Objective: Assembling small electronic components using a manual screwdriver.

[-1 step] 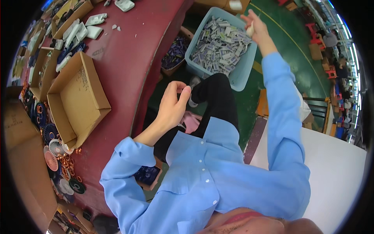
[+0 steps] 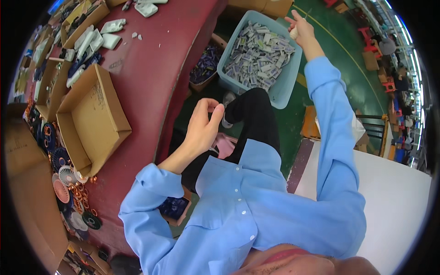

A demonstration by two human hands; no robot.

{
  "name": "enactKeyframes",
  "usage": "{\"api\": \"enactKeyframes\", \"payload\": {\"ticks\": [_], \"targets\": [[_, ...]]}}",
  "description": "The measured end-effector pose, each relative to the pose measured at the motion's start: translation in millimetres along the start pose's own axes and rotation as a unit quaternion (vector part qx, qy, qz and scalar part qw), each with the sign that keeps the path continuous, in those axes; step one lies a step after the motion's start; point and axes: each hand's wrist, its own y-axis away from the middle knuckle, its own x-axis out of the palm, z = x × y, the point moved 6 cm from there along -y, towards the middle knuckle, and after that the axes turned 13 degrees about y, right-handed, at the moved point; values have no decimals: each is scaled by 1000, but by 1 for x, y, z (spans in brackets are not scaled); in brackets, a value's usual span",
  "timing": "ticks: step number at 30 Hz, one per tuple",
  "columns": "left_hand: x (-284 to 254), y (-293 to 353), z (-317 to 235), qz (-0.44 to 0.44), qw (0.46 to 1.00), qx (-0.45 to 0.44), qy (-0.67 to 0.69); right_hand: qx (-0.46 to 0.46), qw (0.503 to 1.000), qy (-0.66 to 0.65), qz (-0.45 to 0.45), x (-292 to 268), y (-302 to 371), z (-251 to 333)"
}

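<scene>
My left hand (image 2: pixel 203 126) hangs above my lap beside the table edge, its fingers loosely bent, with a gap between thumb and fingers. Nothing shows in it. Stretched out to the far right, my right hand (image 2: pixel 302 34) is over the rim of a light-blue plastic tub (image 2: pixel 288 89). Its index finger points away and the other fingers are apart. A pale patch sits at its thumb; I cannot tell if that is a covering. Inside the tub lies a heap of small grey-white rectangular pieces (image 2: pixel 259 57).
An open cardboard tray (image 2: pixel 94 123) rests on the dark red table (image 2: pixel 142 59). White plastic parts (image 2: pixel 94 39) and round fan grilles (image 2: pixel 62 160) lie along the table's left side. A carton of dark purple pieces (image 2: pixel 206 64) stands beside the tub. A white board (image 2: pixel 366 197) is at my right.
A small blurred white piece seen above the tub, near the far carton, is gone from there. My right hand has shifted slightly; the left stays nearly still.
</scene>
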Motion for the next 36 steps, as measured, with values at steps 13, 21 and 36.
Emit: {"api": "enactKeyframes", "payload": {"ticks": [13, 21, 36], "targets": [[2, 1, 0, 61, 996, -64, -32, 105, 971, 194, -98, -48, 20, -264], [11, -7, -10, 150, 974, -26, -166, 224, 943, 231, -85, -92, 26, -366], [23, -28, 35, 328, 847, -179, -378, 104, 890, 438, -80, -63, -109, -444]]}}
